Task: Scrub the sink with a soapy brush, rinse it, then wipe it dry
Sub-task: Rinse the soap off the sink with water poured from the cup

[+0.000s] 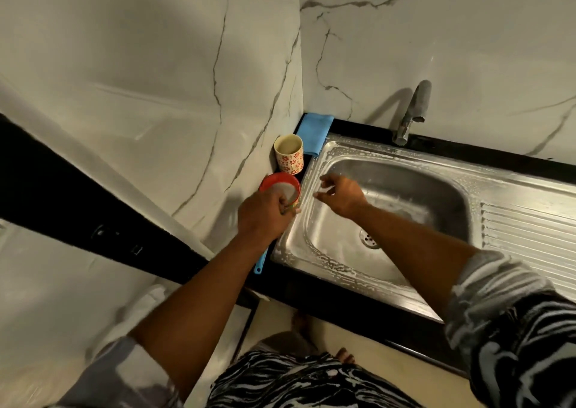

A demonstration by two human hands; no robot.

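**Left hand**: closed round the far end of the brush, at the near rim of the red bowl. Both are on the narrow strip of worktop left of the sink.

**Brush axis:** it runs near to far, roughly parallel to the sink's left rim. The blue handle tip projects toward the person from under the wrist (the bristle end is hidden by the fingers).

**Right hand**: over the sink's left rim, fingers loosely spread, holding nothing.

**Sink condition:** suds line the rim.

**Assessment:** this looks like the scrubbing stage, with rinsing not yet evident. The sink lies directly right of the brush hand, so a short carry rightward would put the bristles on the steel.

**Drying stage:** the blue cloth lies at the far left corner, well apart from both hands.
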